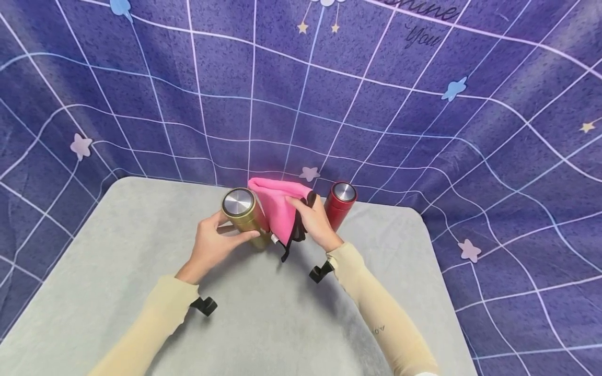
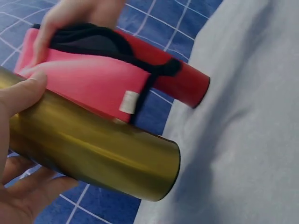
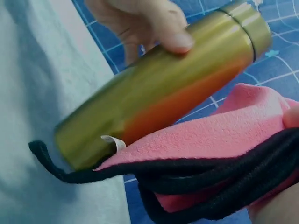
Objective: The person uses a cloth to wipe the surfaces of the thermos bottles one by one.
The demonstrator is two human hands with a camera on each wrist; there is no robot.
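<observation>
My left hand grips a gold thermos flask with a silver-topped lid, thumb on the near side and fingers round the other. The flask stands slightly tilted in the head view; its base is at the grey surface. Just to its right, my right hand pinches a folded pink fleecy cloth with black edging and a small white tag. The cloth lies close against the flask's side. Part of the right hand is cut off in the right wrist view.
A red thermos flask stands right behind my right hand, its lower part partly hidden. Both flasks are near the back of the grey-covered table. A purple-blue curtain with grid lines and stars surrounds the back and sides.
</observation>
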